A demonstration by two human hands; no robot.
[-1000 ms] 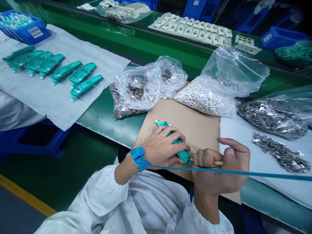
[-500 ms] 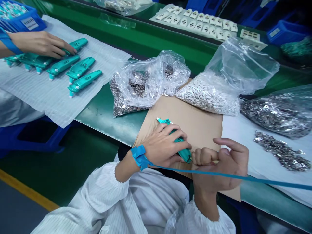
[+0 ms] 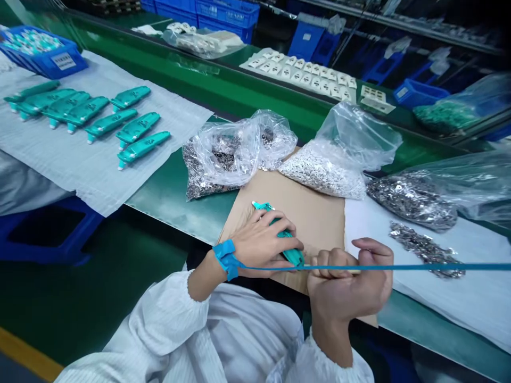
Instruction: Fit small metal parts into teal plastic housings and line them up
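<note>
My left hand is wrapped over a teal plastic housing on the brown cardboard. The housing's white tip sticks out beyond my fingers. At the housing's near end, my right hand is curled with the index finger raised. A thin pale piece shows between its fingers, too covered to identify. A blue wrist strap circles my left wrist, and its taut band crosses in front of my right hand.
Clear bags of metal parts and white pieces stand behind the cardboard. Loose metal parts lie on the right. Several teal housings and a blue bin rest on white sheeting at left.
The other person's hand has left the row of teal housings at left. The camera view has shifted, and the blue band now runs higher across my right hand. Both my hands keep their grip.
</note>
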